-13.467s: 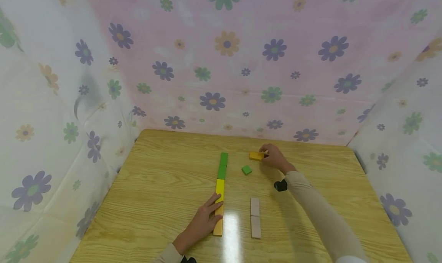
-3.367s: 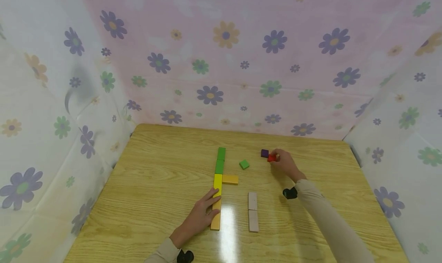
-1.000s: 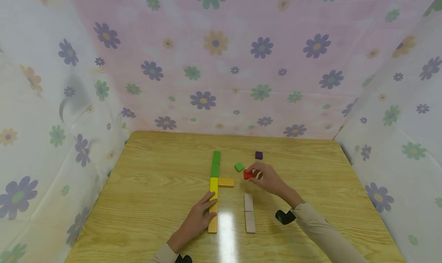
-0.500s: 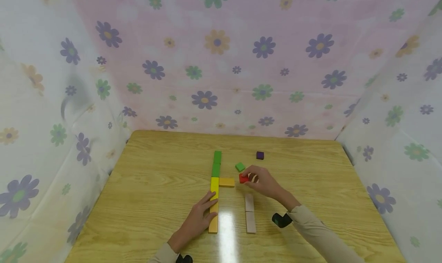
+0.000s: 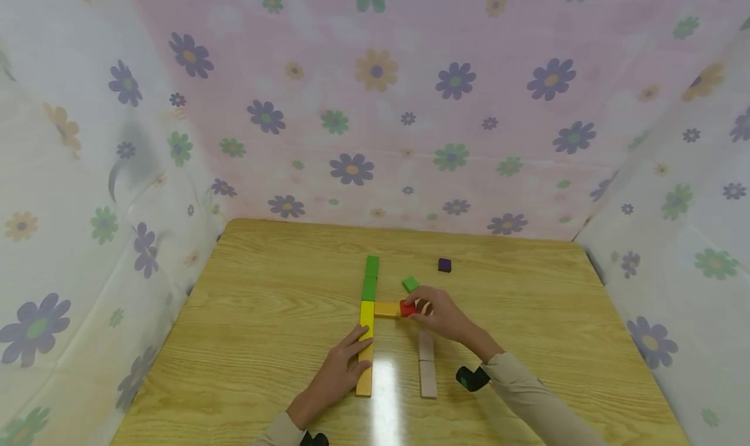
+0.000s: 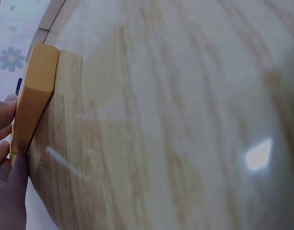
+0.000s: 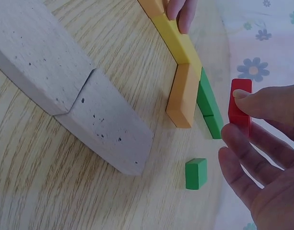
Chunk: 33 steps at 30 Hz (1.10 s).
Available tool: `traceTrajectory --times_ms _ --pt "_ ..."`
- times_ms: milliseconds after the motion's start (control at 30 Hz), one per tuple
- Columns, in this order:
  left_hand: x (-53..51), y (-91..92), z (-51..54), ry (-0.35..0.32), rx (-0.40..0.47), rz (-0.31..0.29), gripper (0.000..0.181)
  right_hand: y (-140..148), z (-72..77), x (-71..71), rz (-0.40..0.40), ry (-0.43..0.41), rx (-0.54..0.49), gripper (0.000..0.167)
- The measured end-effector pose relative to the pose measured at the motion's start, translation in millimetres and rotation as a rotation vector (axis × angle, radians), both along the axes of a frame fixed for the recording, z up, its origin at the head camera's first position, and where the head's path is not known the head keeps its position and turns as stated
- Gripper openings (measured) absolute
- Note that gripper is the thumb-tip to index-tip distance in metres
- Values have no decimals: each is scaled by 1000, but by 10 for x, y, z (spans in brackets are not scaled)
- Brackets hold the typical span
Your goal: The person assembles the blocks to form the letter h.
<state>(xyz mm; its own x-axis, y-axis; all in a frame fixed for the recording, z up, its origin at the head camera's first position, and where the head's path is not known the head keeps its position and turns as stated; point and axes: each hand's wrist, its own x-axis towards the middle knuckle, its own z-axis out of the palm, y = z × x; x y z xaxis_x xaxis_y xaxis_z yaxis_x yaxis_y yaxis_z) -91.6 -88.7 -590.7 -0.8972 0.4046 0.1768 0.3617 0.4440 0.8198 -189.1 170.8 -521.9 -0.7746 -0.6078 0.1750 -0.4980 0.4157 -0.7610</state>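
Observation:
My right hand [image 5: 443,314] pinches a small red block [image 5: 407,308] between thumb and fingers at the right end of an orange block [image 5: 387,310]. In the right wrist view the red block [image 7: 240,103] appears raised off the table. The orange block lies crosswise, its left end against a yellow block [image 5: 366,312]. That yellow block forms a straight row with two green blocks [image 5: 371,278] beyond it and another orange block [image 5: 364,385] nearer. My left hand [image 5: 335,371] rests its extended fingers on the yellow and near orange blocks, with the thumb at the orange one.
A small green block [image 5: 411,284] lies just beyond the right hand, and a dark purple block [image 5: 444,265] farther back. Two pale speckled blocks [image 5: 427,361] lie end to end near the right forearm. Flowered cloth [image 5: 375,127] encloses the wooden table [image 5: 281,270].
The orange block went from the back right to the yellow block's side. My right hand then took the red block from beside the purple one and brought it left. The left hand stayed.

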Motion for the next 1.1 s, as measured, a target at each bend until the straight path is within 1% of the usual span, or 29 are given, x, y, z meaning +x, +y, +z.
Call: traceTrajectory --times_ms 167,267,433,567,767,867,1100 --pt "10 -2 62 -10 1 0 42 -44 -33 9 -7 -8 0 21" --pt "17 -6 72 -11 -8 3 42 -65 -60 22 2 6 -4 21" --pt "29 -11 40 -14 -14 -1 42 -84 -113 39 -6 -5 16 21" --pt "24 -6 15 -19 -18 0 42 -98 -133 45 -5 -14 12 21" --pt "1 2 -2 -32 -26 -3 43 -103 -143 36 -5 -18 12 21" --pt "-7 3 -3 -26 -25 -2 43 -96 -138 26 -8 -14 16 21" --pt "-13 -1 -14 -5 -18 3 43 -39 -165 -17 -55 -14 22 21"
